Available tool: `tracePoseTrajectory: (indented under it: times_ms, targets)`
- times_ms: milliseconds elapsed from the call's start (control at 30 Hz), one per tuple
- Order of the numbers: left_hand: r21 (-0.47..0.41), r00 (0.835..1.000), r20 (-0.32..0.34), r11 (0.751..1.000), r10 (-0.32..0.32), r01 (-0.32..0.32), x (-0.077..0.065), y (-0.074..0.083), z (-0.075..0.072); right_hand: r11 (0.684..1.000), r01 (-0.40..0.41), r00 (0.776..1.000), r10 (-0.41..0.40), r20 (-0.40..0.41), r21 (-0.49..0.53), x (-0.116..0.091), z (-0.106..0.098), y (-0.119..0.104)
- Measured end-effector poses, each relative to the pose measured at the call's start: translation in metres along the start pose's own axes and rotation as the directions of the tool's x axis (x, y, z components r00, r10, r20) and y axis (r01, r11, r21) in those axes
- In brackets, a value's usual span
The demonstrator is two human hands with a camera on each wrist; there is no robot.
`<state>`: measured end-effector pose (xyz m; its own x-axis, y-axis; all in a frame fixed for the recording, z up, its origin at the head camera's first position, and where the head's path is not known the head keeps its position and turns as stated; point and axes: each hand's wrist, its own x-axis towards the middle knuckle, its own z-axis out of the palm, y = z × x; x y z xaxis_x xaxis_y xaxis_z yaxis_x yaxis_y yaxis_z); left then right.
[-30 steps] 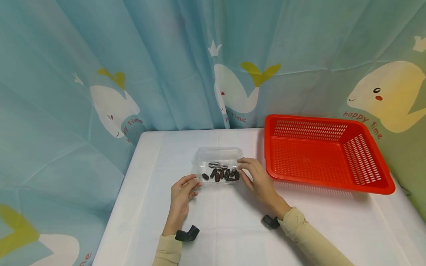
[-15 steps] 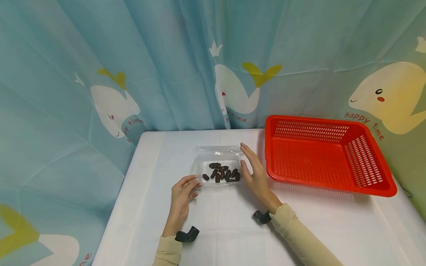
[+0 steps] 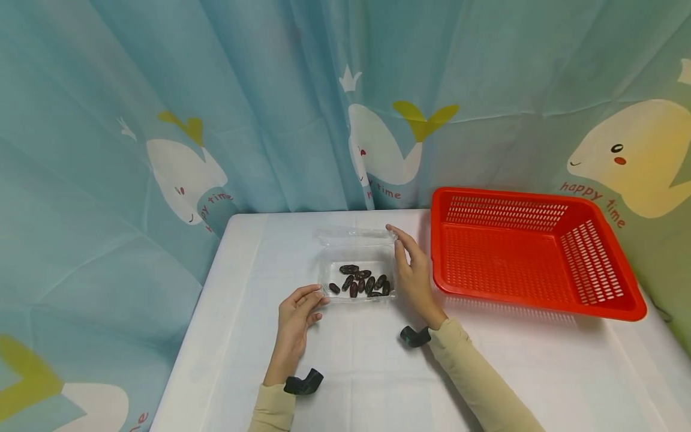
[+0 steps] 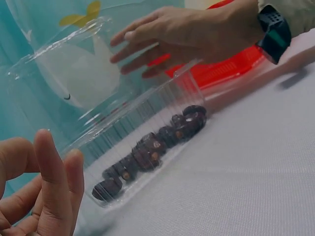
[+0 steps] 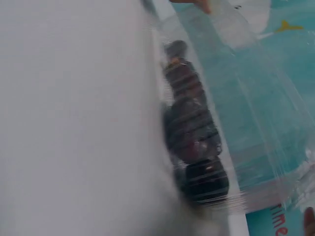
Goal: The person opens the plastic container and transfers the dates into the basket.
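A clear plastic clamshell box (image 3: pixel 330 273) holding several dark, wrinkled dates (image 3: pixel 353 289) stands on the white table. Its transparent lid (image 3: pixel 356 235) is raised at the back. My left hand (image 3: pixel 297 315) pinches the box's front left corner between thumb and fingers. Along the right side, my right hand (image 3: pixel 414 279) has its fingers stretched out, fingertips right at the lid's right edge. In the left wrist view the dates (image 4: pixel 147 152) show through the ribbed wall. The right wrist view is blurred, with one fingertip (image 5: pixel 309 223) at the lower right corner, beside the lid.
To the right, a red perforated plastic basket (image 3: pixel 496 252) sits close to my right hand. A blue curtain (image 3: pixel 281 108) printed with whales hangs behind the white-covered table (image 3: pixel 367 372). Each wrist wears a black camera (image 3: pixel 304 382).
The lid has swung up and back, away from the dates. My right hand has moved along with it, up and away, its fingers straightening. My left hand has stayed at the corner.
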<state>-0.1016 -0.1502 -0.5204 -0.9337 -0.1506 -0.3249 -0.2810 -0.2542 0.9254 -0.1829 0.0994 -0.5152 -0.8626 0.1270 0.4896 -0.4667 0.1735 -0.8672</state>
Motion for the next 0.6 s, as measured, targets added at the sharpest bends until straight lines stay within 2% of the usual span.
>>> tracePoseTrajectory:
  times_ms: [133, 300, 400, 600]
  targets:
    - [0.001, 1.0, 0.002, 1.0, 0.004, -0.004, 0.0, 0.0, 0.0, 0.985, -0.117, 0.992, 0.122, -0.033, 0.124, 0.007, 0.0, 0.006]
    - [-0.004, 1.0, 0.0, 1.0, 0.0, 0.0, -0.001, -0.001, -0.001, 0.966, -0.154, 0.987, 0.16, -0.013, 0.209, 0.015, -0.001, 0.016]
    - [-0.012, 1.0, 0.0, 1.0, -0.002, 0.002, -0.001, -0.001, -0.001, 0.954, -0.186, 0.982, 0.19, 0.007, 0.234, 0.019, -0.001, 0.023]
    - [-0.016, 1.0, 0.006, 1.0, 0.001, -0.001, 0.0, -0.002, 0.0, 0.926, -0.297, 0.954, 0.296, 0.037, 0.235, 0.023, -0.001, 0.033]
